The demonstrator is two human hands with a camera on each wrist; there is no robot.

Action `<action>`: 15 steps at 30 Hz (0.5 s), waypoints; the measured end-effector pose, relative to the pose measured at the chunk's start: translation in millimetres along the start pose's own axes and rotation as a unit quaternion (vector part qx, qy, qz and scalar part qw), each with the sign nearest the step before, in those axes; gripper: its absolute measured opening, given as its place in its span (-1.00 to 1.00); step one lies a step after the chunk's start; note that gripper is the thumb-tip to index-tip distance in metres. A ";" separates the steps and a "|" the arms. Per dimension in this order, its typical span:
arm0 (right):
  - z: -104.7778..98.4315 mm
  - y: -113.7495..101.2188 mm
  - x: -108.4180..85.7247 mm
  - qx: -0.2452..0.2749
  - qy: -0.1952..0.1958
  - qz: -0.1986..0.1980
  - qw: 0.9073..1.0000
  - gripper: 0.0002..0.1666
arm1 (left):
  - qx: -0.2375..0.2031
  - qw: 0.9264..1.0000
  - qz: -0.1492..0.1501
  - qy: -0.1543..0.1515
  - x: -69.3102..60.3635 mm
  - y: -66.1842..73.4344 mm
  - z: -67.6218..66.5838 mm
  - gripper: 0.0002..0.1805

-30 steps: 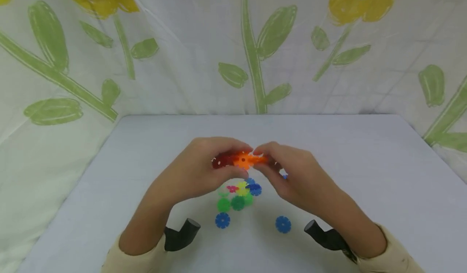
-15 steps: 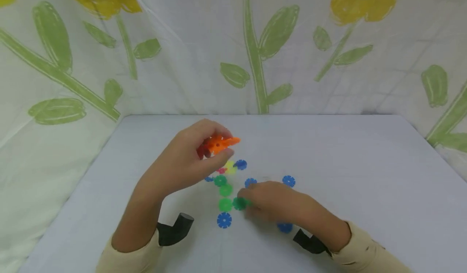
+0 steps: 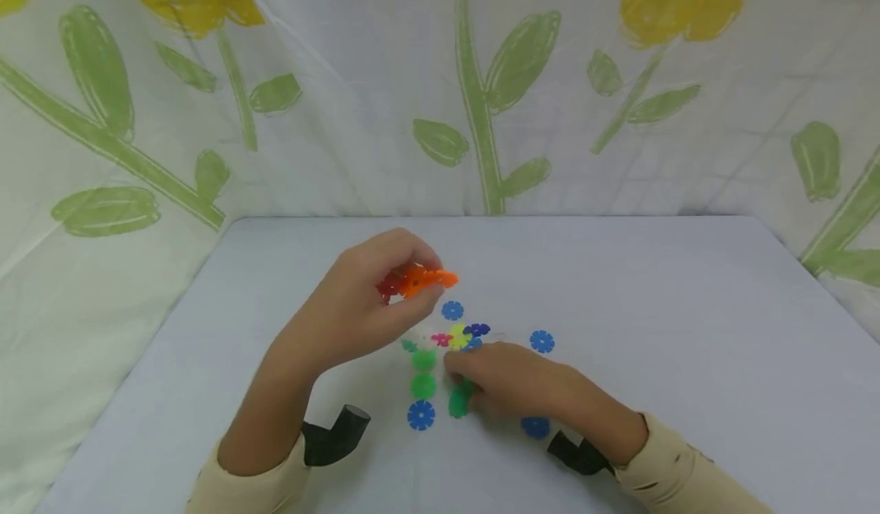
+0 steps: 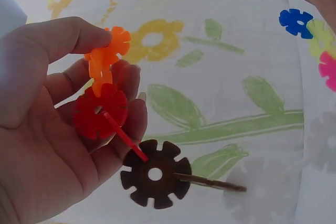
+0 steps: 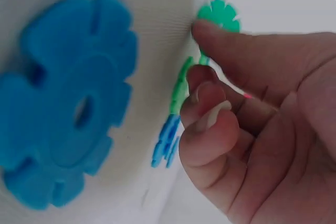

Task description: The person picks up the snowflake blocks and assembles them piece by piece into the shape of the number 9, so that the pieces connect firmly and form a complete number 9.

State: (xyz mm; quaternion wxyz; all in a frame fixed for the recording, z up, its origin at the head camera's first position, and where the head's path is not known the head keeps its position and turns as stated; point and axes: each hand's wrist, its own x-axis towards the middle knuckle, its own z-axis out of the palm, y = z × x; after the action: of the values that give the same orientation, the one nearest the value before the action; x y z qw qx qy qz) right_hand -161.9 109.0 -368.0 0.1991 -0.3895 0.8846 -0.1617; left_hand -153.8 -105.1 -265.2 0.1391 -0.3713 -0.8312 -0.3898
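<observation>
Nearest, my cream sleeves (image 3: 677, 464) extend forward on both sides of the green disc (image 3: 458, 399). A blue disc (image 3: 535, 428) lies to the right of the green disc, slightly closer to me; a second blue disc (image 3: 422, 415) lies to its left. My right hand (image 3: 516, 380) is positioned at the right of the green disc and pinches it, tilted, low over the desk (image 3: 653, 292). The thumb (image 5: 231, 51) overlaps the disc; contact behind it is hidden. Two light green discs (image 3: 422, 386) are aligned front to back, left of the green disc.

My left hand (image 3: 357, 300) is raised, beyond and left of the green disc. Its thumb and fingers pinch the linked chain (image 4: 107, 53) at the orange section; red discs (image 4: 102, 111) follow, and a dark brown disc (image 4: 155, 174) projects past the fingers.

Beyond the green disc, a yellow disc (image 3: 458, 337) sits between a pink disc (image 3: 442, 340) and a dark blue disc (image 3: 477, 330). Farthest, behind everything, hangs a flower-print cloth (image 3: 357, 117).
</observation>
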 end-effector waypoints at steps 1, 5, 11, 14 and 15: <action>-1.2 0.8 -1.1 0.011 -0.004 -0.008 1.000 -0.76 | -0.003 1.000 0.003 0.004 0.0 -0.3 0.0 -0.83; -10.1 3.8 -8.6 0.074 -0.033 -0.057 0.995 -0.78 | -0.016 1.000 0.010 0.018 0.4 -1.8 -0.3 -0.87; -36.0 2.5 -28.7 0.197 -0.032 -0.198 0.960 -0.86 | -0.046 0.998 0.008 0.047 1.8 -2.5 -0.5 -0.94; -47.7 2.6 -38.2 0.285 0.005 -0.253 0.924 -0.88 | -0.057 0.997 0.005 0.059 1.9 -1.4 0.0 -0.96; -50.9 2.9 -40.6 0.317 0.021 -0.264 0.911 -0.88 | -0.059 0.996 0.006 0.062 1.8 -0.9 0.3 -0.96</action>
State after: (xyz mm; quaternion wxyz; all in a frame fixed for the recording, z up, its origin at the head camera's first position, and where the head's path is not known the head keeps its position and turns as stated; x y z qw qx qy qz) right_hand -163.0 148.2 -315.9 0.2432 -0.5220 0.6555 -0.4886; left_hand -155.7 -104.3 -264.9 0.1703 -0.3590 -0.7942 -0.4598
